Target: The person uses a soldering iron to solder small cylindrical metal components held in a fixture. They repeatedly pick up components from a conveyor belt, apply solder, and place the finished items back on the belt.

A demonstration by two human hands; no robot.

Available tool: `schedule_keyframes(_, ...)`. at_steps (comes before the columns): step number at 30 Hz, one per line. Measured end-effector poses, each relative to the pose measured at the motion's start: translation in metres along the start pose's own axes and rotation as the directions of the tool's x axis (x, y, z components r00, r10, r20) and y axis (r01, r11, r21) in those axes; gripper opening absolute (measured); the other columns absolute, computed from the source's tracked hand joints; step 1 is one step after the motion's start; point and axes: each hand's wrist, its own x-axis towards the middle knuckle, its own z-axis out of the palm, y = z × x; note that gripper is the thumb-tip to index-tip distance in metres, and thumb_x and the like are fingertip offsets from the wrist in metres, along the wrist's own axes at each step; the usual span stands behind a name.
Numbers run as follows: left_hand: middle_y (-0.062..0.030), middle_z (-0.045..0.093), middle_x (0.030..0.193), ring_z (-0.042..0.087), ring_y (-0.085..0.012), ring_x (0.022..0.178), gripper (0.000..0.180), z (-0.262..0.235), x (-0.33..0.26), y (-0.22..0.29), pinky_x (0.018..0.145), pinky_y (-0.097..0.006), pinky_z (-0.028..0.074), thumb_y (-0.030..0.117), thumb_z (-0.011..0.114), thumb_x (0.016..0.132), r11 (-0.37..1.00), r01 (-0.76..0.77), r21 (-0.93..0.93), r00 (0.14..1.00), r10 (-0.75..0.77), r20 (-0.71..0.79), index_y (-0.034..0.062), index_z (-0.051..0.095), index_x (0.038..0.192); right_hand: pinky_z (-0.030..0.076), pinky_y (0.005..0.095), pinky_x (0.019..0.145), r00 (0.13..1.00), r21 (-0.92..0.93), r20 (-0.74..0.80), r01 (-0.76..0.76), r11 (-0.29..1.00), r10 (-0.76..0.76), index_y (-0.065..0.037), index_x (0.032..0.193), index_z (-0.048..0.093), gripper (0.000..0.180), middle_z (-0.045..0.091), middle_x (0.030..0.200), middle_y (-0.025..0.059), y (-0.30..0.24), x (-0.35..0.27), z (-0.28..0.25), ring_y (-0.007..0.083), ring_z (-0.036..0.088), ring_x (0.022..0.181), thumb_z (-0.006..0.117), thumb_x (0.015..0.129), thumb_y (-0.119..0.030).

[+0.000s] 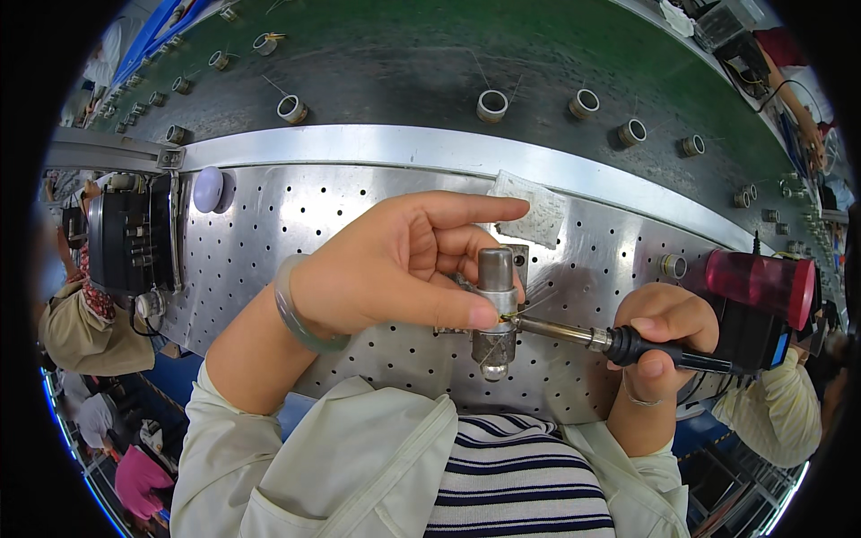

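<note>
Left hand [386,264]: grasping the metal cylinder [496,273], with thumb laid on its middle, index stretched rightward beyond its far end, and other fingers curled behind; ringed at the wrist by a pale green bangle [299,309].
Right hand [668,327]: clenched on the black handle of a soldering iron [592,338], mainly between thumb and index.
Iron tip: aimed left, at the cylinder's right side, just beside the left thumb; too small to tell whether touching.
Cylinder position: over the middle of the perforated plate [269,242], with a rounded shiny knob at the near end; cannot tell whether lifted or supported.
Far side of plate: a pale, creased sheet [538,215] near the left index; a lilac rounded object [208,189] at far left.
Right side of plate: a small metal ring [674,266] near a translucent red container [758,285].
Beyond the plate: a dark green belt [395,76] bearing scattered metal collars [491,108], some with thin wires.
</note>
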Motion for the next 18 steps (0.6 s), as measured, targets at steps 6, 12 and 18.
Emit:
schedule_keyframes(6, -0.0168, 0.062, 0.099, 0.063, -0.0147, 0.087, 0.08, -0.0014, 0.0, -0.0002, 0.078, -0.022, 0.051, -0.006, 0.072, 0.068, 1.0, 0.001, 0.013, 1.0, -0.001, 0.005, -0.0053, 0.032, 0.137, 0.045, 0.0252, 0.043, 1.0, 0.019, -0.029, -0.005, 1.0, 0.005, 0.006, 0.088, 0.054, 0.025, 0.06, 0.065, 0.0139, -0.0001, 0.0008, -0.0016, 0.0171, 0.057, 0.046, 0.072, 0.074, -0.005)
schedule_keyframes(12, -0.0173, 0.062, 0.098, 0.063, -0.0138, 0.084, 0.079, -0.0022, 0.0005, -0.0007, 0.076, -0.021, 0.051, -0.006, 0.073, 0.068, 1.0, -0.001, 0.005, 1.0, 0.001, 0.007, -0.0054, 0.033, 0.136, 0.046, 0.0252, 0.043, 0.999, 0.026, -0.023, -0.033, 0.999, 0.034, 0.007, 0.087, 0.054, 0.026, 0.06, 0.065, 0.0143, -0.0003, 0.0013, 0.0006, 0.0173, 0.057, 0.046, 0.073, 0.073, -0.004)
schedule_keyframes(18, -0.0169, 0.062, 0.098, 0.063, -0.0143, 0.085, 0.08, -0.0028, 0.0007, -0.0003, 0.076, -0.021, 0.051, -0.005, 0.073, 0.068, 1.0, 0.001, 0.011, 1.0, -0.001, 0.005, -0.0055, 0.033, 0.136, 0.045, 0.0253, 0.043, 1.0, -0.008, -0.001, -0.019, 1.0, 0.019, 0.007, 0.087, 0.055, 0.024, 0.06, 0.065, 0.0143, -0.0012, 0.0013, 0.0012, 0.0171, 0.057, 0.047, 0.072, 0.073, -0.004)
